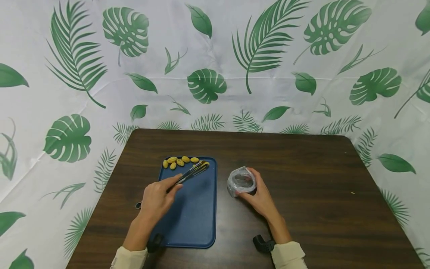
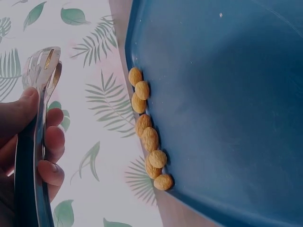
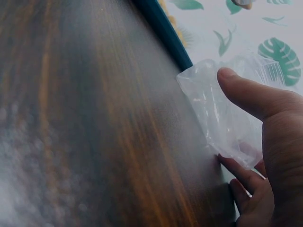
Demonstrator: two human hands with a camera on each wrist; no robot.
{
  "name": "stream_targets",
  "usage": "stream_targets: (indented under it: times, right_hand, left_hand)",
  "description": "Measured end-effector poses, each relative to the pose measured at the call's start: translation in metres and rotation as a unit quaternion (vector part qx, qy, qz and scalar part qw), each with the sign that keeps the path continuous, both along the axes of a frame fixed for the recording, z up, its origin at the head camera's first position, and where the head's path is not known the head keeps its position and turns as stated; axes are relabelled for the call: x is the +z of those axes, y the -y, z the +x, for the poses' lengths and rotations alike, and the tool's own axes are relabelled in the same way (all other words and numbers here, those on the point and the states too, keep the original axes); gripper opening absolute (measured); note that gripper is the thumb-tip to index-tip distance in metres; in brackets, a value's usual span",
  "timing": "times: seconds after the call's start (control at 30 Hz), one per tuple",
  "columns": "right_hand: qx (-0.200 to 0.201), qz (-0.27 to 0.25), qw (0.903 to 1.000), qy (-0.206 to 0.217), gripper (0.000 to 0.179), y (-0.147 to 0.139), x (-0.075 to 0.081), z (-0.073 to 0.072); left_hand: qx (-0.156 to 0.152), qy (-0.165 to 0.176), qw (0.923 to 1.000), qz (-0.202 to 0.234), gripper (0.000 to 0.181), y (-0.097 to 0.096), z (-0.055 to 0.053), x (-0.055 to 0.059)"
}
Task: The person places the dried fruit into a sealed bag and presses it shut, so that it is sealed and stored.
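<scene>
My left hand [image 1: 157,198] grips a pair of metal tongs with dark handles [image 2: 35,156] above the far part of a blue tray [image 1: 189,216]. Something tan shows through the slots of the tong heads, likely a nut, mostly hidden. Along the tray's far edge lie several tan, pitted nuts that look like almonds [image 2: 150,138]. To the right of the tray, my right hand [image 1: 261,196] holds a clear plastic bag [image 1: 240,181], its mouth spread and facing up. In the right wrist view the thumb lies against one side of the bag [image 3: 213,104], with fingers around its lower end.
The dark wooden table [image 1: 319,194] extends to the right of the bag, with a tiny pale speck [image 1: 352,193] on it. A white cloth with green leaf prints [image 1: 221,45] hangs behind the table. Black wrist-camera straps [image 1: 263,243] sit at both wrists.
</scene>
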State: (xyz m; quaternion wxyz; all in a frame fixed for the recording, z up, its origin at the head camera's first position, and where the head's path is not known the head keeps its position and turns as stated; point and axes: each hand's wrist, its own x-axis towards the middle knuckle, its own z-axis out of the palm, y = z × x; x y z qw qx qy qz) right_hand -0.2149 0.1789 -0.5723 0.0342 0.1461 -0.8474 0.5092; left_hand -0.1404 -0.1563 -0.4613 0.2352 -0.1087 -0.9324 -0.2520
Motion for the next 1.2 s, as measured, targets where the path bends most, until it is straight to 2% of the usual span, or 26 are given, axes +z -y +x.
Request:
stream_targets:
  times: [0.5, 0.93, 1.2]
  right_hand:
    - [-0.006, 0.012, 0.9999, 0.007, 0.090, 0.001, 0.002, 0.001]
    - [-0.008, -0.002, 1.0000, 0.003, 0.089, 0.002, 0.003, 0.001]
    - [-0.014, 0.005, 0.9999, 0.004, 0.090, 0.002, 0.003, 0.001]
  left_hand:
    - [-0.023, 0.004, 0.9997, -0.002, 0.033, -0.012, -0.001, 0.001]
    - [-0.045, 0.008, 0.9989, -0.007, 0.031, -0.025, -0.005, 0.000]
    - [-0.066, -0.011, 0.9978, 0.000, 0.032, -0.032, -0.009, -0.001]
